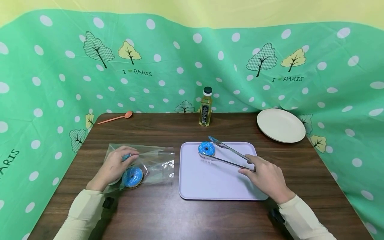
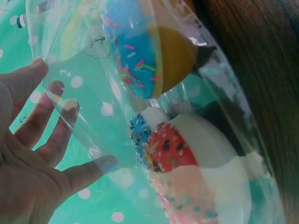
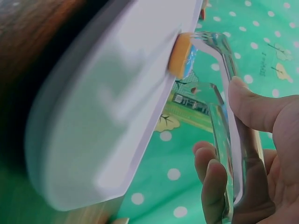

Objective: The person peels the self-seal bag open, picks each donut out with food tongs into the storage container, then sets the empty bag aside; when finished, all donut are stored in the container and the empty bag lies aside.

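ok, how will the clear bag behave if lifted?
Probably floppy: the clear bag looks like thin, creased film. Possibly slippery, given its glossy highlights. It may sag or swing too, since the blue-iced donut inside looks bulky against such thin film.

I'm at a staged tabletop spot, home vs. lab unclear: wood table w/ dotted, tree-print curtain behind & on both sides.

Glare on the bag; 2 hazy wrist views
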A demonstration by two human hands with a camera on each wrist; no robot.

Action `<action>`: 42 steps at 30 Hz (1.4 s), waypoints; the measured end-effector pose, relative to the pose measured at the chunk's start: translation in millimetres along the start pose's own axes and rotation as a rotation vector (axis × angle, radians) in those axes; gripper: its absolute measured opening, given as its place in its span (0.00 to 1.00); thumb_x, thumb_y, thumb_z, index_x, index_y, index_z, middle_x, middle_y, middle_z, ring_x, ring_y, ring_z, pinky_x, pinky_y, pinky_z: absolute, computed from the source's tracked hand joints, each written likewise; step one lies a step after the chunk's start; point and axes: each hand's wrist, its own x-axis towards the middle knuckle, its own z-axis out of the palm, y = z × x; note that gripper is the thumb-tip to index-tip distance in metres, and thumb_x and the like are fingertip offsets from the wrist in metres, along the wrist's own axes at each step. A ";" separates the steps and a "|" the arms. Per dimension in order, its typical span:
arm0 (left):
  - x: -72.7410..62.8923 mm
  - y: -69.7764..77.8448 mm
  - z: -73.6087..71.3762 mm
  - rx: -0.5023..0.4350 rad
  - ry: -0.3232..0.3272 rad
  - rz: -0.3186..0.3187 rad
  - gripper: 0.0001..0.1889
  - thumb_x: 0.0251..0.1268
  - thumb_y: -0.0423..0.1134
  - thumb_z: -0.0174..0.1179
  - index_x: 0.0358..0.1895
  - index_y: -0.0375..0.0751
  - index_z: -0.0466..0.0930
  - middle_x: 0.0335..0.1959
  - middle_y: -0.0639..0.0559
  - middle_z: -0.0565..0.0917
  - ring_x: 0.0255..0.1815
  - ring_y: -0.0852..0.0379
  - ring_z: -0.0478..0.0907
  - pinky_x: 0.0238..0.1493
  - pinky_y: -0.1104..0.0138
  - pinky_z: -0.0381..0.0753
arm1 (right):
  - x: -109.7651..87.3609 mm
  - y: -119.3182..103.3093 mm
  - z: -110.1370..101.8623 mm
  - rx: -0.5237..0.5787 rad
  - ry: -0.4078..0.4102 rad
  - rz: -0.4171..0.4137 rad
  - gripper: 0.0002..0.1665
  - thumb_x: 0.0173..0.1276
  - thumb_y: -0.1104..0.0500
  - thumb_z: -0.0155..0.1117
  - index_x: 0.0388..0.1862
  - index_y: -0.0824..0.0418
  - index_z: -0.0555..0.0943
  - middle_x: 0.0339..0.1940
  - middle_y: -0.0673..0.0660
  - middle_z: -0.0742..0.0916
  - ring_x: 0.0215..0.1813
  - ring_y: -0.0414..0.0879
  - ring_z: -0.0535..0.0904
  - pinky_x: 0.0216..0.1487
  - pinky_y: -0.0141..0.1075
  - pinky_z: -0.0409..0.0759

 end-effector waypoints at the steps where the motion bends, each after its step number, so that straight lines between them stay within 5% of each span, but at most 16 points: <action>1: 0.1 0.1 -0.2 0.000 -0.001 0.001 0.08 0.72 0.39 0.63 0.47 0.42 0.89 0.49 0.50 0.84 0.53 0.47 0.81 0.52 0.48 0.80 | 0.7 -0.9 0.2 0.001 0.003 -0.003 0.33 0.54 0.45 0.81 0.54 0.61 0.84 0.33 0.54 0.86 0.26 0.42 0.74 0.19 0.40 0.71; 18: 1.2 1.4 1.3 0.001 -0.009 -0.002 0.09 0.74 0.39 0.61 0.47 0.41 0.88 0.49 0.49 0.84 0.53 0.46 0.81 0.53 0.47 0.79 | 20.6 -34.6 12.4 0.018 -0.002 -0.120 0.29 0.57 0.43 0.79 0.51 0.60 0.86 0.35 0.54 0.89 0.24 0.41 0.75 0.20 0.39 0.72; 28: 1.5 1.3 2.5 0.005 0.022 0.002 0.03 0.71 0.33 0.63 0.43 0.44 0.82 0.42 0.51 0.84 0.47 0.48 0.81 0.48 0.49 0.80 | 24.5 -58.0 25.3 0.036 -0.055 -0.177 0.30 0.56 0.44 0.80 0.50 0.61 0.86 0.40 0.54 0.90 0.35 0.47 0.86 0.30 0.45 0.82; 37: -0.3 0.2 0.2 0.020 0.022 0.142 0.12 0.69 0.22 0.60 0.41 0.43 0.87 0.42 0.54 0.83 0.37 0.57 0.80 0.36 0.62 0.80 | 27.3 -75.3 35.3 0.037 -0.086 -0.223 0.29 0.55 0.42 0.80 0.47 0.60 0.87 0.35 0.53 0.90 0.29 0.40 0.82 0.26 0.39 0.79; 42: -1.1 1.3 -0.8 -0.016 -0.025 0.072 0.10 0.71 0.28 0.61 0.51 0.38 0.87 0.47 0.50 0.83 0.32 0.57 0.77 0.29 0.66 0.75 | 30.0 -77.7 37.9 0.038 -0.048 -0.263 0.27 0.55 0.43 0.80 0.46 0.59 0.87 0.33 0.52 0.89 0.29 0.41 0.82 0.24 0.39 0.78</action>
